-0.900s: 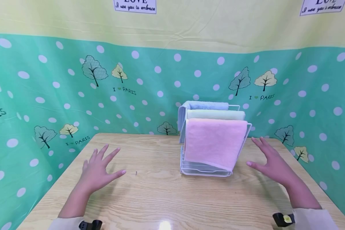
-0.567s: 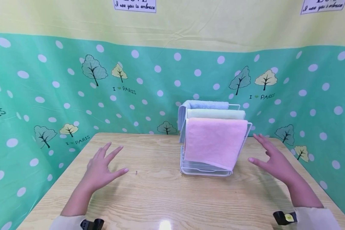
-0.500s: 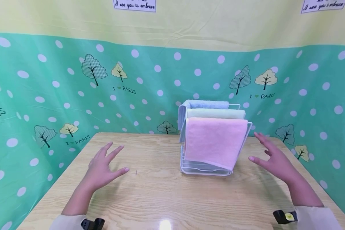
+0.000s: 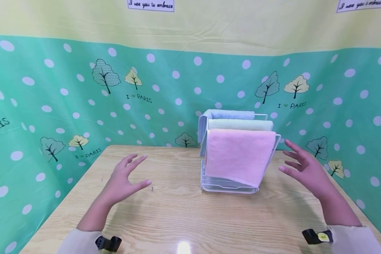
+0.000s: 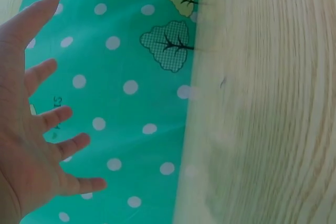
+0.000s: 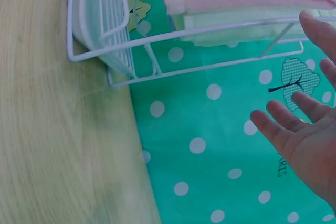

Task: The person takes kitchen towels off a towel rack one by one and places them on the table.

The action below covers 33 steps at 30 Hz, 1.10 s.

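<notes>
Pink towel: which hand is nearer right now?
Right. The right hand hovers open just beside the pink towel, at the rack's right edge. The left hand hovers open well off to its left.

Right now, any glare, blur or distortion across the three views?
Head view: a small glare spot on the table near its front edge, and wide-angle bending of the backdrop. Left wrist view: wood grain smeared, soft. Right wrist view: table soft, white rack fairly sharp.
</notes>
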{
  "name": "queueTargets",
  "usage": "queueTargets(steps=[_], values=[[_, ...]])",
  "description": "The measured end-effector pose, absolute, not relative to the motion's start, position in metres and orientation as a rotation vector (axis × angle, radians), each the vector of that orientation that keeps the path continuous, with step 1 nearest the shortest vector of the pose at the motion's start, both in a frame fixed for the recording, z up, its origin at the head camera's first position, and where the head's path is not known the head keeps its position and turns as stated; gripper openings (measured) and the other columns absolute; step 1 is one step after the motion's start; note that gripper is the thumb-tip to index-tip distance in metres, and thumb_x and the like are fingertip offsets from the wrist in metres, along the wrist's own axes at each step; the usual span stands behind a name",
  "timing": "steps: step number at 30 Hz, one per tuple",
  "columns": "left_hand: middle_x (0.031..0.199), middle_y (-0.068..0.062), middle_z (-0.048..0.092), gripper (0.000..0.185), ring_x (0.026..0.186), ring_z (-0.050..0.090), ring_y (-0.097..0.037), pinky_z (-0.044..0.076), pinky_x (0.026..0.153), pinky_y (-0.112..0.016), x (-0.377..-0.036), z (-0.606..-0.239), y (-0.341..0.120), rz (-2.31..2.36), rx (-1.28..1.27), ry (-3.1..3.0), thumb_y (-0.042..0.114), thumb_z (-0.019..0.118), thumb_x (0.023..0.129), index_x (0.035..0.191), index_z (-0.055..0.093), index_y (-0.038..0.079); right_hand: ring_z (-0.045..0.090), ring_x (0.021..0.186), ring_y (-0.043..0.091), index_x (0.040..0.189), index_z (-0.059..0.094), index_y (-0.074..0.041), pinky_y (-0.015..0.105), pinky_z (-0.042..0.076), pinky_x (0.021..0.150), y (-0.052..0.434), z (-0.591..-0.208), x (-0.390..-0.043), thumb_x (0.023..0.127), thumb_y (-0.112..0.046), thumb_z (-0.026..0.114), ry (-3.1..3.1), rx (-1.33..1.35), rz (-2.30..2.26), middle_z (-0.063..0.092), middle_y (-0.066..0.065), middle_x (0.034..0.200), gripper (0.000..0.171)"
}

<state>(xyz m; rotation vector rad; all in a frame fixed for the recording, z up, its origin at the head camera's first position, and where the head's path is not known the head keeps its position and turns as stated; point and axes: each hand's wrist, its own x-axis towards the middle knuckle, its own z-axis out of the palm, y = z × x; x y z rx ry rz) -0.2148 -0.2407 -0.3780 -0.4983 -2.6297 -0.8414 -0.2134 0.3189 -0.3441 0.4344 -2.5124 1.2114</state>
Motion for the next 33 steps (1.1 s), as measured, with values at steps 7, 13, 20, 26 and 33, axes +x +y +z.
queueTargets(steps=[7,13,20,26,33], values=[[0.148,-0.019,0.033,0.077,0.133,0.028,-0.047,0.036,0.091,-0.073,-0.213,-0.368,-0.227,-0.951,-0.548,-2.605,0.039,0.079,0.080,0.147,0.046,0.020,0.048,0.117,-0.007,0.154,0.029,-0.028,0.012,0.050,0.079,0.316,-0.339,-0.211,0.090,-0.008,0.070,-2.445,0.439,1.359,0.033,0.001,0.156,0.079],[0.147,-0.017,0.035,0.076,0.133,0.030,-0.045,0.036,0.093,-0.072,-0.215,-0.367,-0.221,-0.973,-0.596,-2.575,0.038,0.080,0.079,0.146,0.047,0.020,0.051,0.114,-0.009,0.154,0.032,-0.024,0.014,0.051,0.079,0.314,-0.335,-0.211,0.092,-0.007,0.068,-2.434,0.444,1.400,0.034,0.002,0.156,0.074],[0.147,-0.018,0.036,0.074,0.133,0.032,-0.044,0.034,0.095,-0.071,-0.220,-0.366,-0.218,-1.015,-0.637,-2.546,0.035,0.080,0.080,0.145,0.048,0.020,0.053,0.116,-0.005,0.152,0.036,-0.018,0.014,0.051,0.081,0.312,-0.328,-0.212,0.091,0.002,0.065,-2.356,0.516,1.451,0.039,-0.004,0.153,0.070],[0.148,-0.015,0.035,0.074,0.135,0.032,-0.043,0.035,0.096,-0.070,-0.222,-0.360,-0.212,-1.048,-0.650,-2.548,0.035,0.080,0.081,0.145,0.048,0.020,0.056,0.113,-0.003,0.149,0.040,-0.007,0.014,0.051,0.081,0.314,-0.324,-0.212,0.089,0.010,0.064,-2.278,0.546,1.546,0.046,-0.008,0.145,0.067],[0.148,-0.015,0.037,0.075,0.134,0.033,-0.041,0.034,0.097,-0.070,-0.224,-0.355,-0.208,-1.052,-0.668,-2.537,0.035,0.080,0.080,0.145,0.048,0.019,0.060,0.108,-0.001,0.149,0.042,-0.011,0.015,0.051,0.081,0.314,-0.322,-0.212,0.089,0.008,0.065,-2.276,0.555,1.583,0.051,-0.013,0.139,0.067]])
